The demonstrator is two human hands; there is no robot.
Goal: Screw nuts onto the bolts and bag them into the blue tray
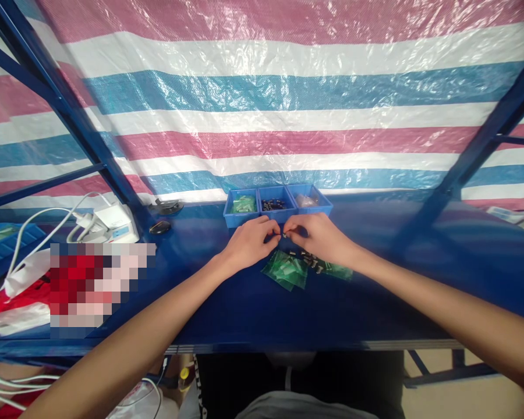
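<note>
My left hand [254,240] and my right hand [318,235] meet fingertip to fingertip in front of the blue bins, both pinched closed. A small shiny metal part [284,235] shows at the right fingertips; its kind is too small to tell. Whatever the left fingertips pinch is hidden. Below the hands lie green plastic bags [286,270] and a loose pile of small metal screws [315,263], partly under my right hand. Another green bag [338,271] lies flat beside the pile.
Three joined blue bins hold green packets [243,203], small dark parts [273,204] and a clear bag [306,201]. A dark oval object [159,227] and a white power strip [124,227] with cables are on the left. Blue frame posts [491,131] flank the table [375,314].
</note>
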